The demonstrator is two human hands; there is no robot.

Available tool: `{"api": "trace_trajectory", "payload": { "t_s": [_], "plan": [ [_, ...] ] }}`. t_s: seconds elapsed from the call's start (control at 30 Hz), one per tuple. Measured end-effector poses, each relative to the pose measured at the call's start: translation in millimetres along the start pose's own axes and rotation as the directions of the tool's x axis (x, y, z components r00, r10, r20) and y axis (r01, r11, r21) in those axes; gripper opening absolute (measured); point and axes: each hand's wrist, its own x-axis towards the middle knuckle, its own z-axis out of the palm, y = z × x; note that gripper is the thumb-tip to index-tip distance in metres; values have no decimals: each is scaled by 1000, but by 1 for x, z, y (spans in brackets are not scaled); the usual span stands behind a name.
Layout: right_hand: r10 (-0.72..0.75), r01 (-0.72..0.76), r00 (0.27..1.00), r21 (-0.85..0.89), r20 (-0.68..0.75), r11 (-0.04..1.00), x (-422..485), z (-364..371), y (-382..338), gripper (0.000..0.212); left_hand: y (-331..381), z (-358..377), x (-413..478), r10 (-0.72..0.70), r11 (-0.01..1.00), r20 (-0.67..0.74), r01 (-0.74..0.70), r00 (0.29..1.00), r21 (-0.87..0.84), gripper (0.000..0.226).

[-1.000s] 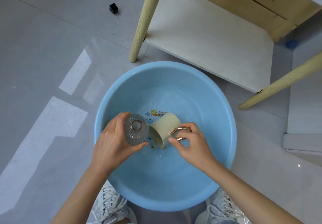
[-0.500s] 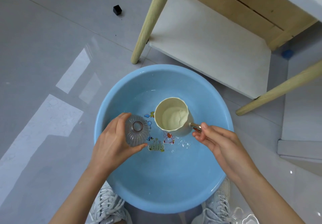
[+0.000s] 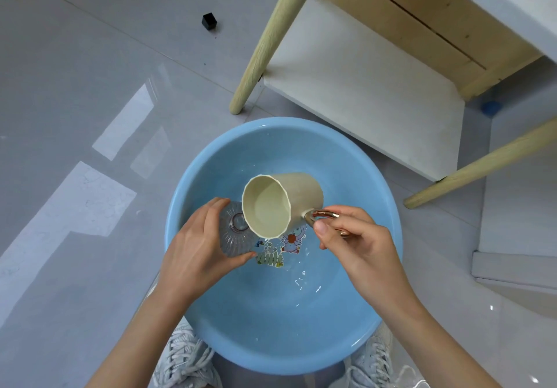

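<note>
Two hands were busy over the blue basin (image 3: 271, 330), and both of ours held something. Our left hand (image 3: 196, 255) gripped a ribbed clear glass (image 3: 233, 238), fingers and thumb curled round its side, its base turned up toward us; it sat over the basin's left half, inside the rim. Our right hand (image 3: 358, 246) pinched the gold handle (image 3: 327, 214) of a cream mug (image 3: 301, 188), thumb and forefinger closed on the ring and the other fingers curled beneath.

The mug lay tipped on its side over the basin's middle, mouth facing left and toward us. Its lip overlapped the glass in view; whether the two touched we could not tell.

Shallow water glinted in the basin's bottom, and a cartoon print (image 3: 281, 247) showed through it just below the mug.

Beyond the basin's far rim stood a pale wooden leg (image 3: 265, 41) and a white shelf (image 3: 361, 86), with a second leg (image 3: 482, 167) off the basin's right side. A small black cube (image 3: 209, 21) lay on the grey floor (image 3: 75, 86), well beyond the far left of the basin. Under the near rim our white sneakers (image 3: 187, 360) showed.
</note>
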Motion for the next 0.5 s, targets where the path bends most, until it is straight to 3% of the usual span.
{"api": "trace_trajectory", "payload": {
  "t_s": [0.5],
  "plan": [
    [-291,284,957,-250,11,926,-4,7,-7,12,1,-1,1,15,1000,-4,-15,1000,11,92]
  ]
}}
